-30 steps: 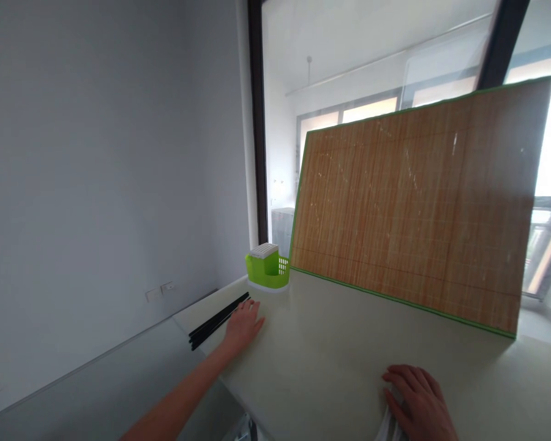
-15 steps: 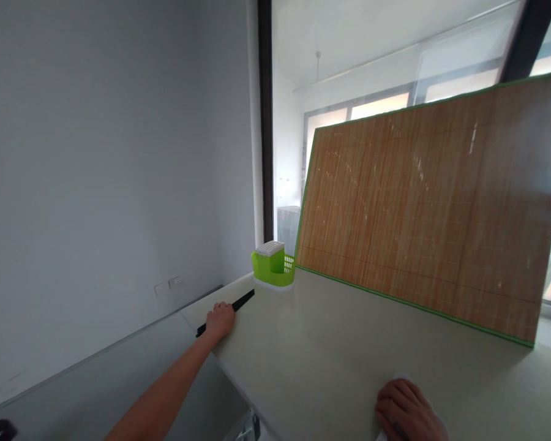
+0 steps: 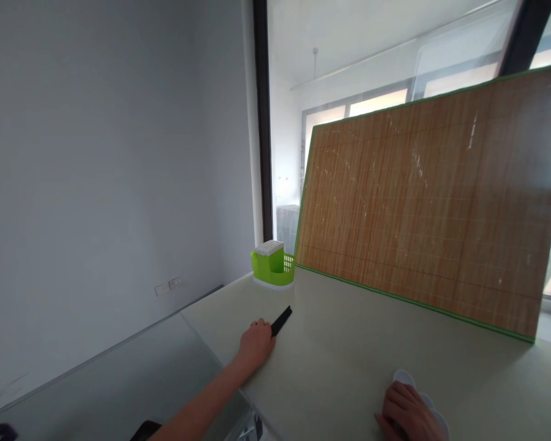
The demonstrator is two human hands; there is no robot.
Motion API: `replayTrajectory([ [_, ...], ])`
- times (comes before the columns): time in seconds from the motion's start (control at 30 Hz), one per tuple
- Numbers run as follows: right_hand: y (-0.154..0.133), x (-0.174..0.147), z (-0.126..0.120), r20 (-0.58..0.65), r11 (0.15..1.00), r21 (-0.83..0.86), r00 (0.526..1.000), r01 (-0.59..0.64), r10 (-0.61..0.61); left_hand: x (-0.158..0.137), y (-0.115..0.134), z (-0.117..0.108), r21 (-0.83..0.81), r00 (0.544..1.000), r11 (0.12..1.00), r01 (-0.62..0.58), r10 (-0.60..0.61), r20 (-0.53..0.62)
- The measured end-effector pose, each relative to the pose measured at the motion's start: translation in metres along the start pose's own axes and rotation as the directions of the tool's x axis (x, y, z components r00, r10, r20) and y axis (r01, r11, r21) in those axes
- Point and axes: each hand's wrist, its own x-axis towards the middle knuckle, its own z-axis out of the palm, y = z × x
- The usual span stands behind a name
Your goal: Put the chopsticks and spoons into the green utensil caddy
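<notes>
My left hand is closed around a flat, black, straight-edged strip on the white tabletop. One end of the strip sticks out past my fingers toward the back; the rest is under my hand, so its exact kind is unclear. At the lower right, my right hand has its fingers curled over a white thing with rounded lobes. Its lobed edge shows above and to the right of my knuckles, while most of it is covered.
A green basket with a white slotted top stands at the table's far left corner. A large bamboo-patterned board with green edging leans against the window behind. A grey wall with sockets is on the left.
My left hand has moved right across the tabletop, carrying the black strip away from the left edge. My right hand has shifted slightly, and more of the white lobed thing shows around it.
</notes>
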Motion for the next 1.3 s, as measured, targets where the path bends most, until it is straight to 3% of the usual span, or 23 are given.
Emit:
replayTrajectory([
  [0.17, 0.001, -0.001, -0.001, 0.035, 1.0, -0.014, 0.999, -0.018, 0.019, -0.052, 0.085, 0.011, -0.11, 0.984, 0.978, -0.176, 0.174, -0.024],
  [0.3, 0.0, -0.002, 0.0, 0.046, 0.998, -0.031, 0.997, -0.053, 0.055, -0.086, 0.14, 0.015, -0.193, 0.958, 0.944, -0.268, 0.283, 0.052],
  [0.43, -0.001, -0.003, 0.0, 0.053, 0.996, -0.02, 0.995, -0.086, 0.087, -0.1, 0.173, 0.017, -0.256, 0.919, 0.914, -0.314, 0.36, 0.158],
  [0.6, 0.0, -0.005, 0.001, 0.134, 0.991, -0.02, 0.982, -0.13, 0.132, -0.105, 0.192, 0.023, -0.289, 0.923, 0.919, -0.267, 0.33, 0.199],
  [0.73, 0.001, -0.007, 0.002, 0.175, 0.989, -0.014, 0.973, -0.149, 0.149, -0.104, 0.194, 0.034, -0.266, 0.923, 0.923, -0.278, 0.333, 0.194],
  [0.83, 0.0, -0.007, 0.001, 0.18, 0.988, -0.01, 0.971, -0.155, 0.155, -0.102, 0.183, 0.045, -0.249, 0.912, 0.896, -0.369, 0.401, 0.092],
  [0.97, -0.001, -0.005, 0.0, 0.179, 0.987, -0.016, 0.971, -0.16, 0.161, -0.103, 0.157, 0.053, -0.204, 0.805, 0.779, -0.592, 0.578, -0.13],
  [1.03, -0.001, -0.004, -0.001, 0.182, 0.987, -0.017, 0.97, -0.162, 0.162, -0.103, 0.141, 0.048, -0.23, 0.751, 0.716, -0.66, 0.637, -0.174],
  [1.1, -0.002, -0.004, -0.002, 0.187, 0.986, -0.016, 0.968, -0.167, 0.167, -0.1, 0.125, 0.035, -0.312, 0.725, 0.658, -0.685, 0.659, -0.2],
  [1.2, -0.002, -0.004, -0.001, 0.186, 0.984, -0.009, 0.967, -0.176, 0.175, -0.076, 0.101, 0.014, -0.414, 0.755, 0.638, -0.649, 0.609, -0.243],
  [1.3, -0.001, -0.005, 0.001, 0.184, 0.984, -0.01, 0.967, -0.178, 0.177, -0.027, 0.078, -0.002, -0.382, 0.813, 0.718, -0.582, 0.529, -0.245],
])
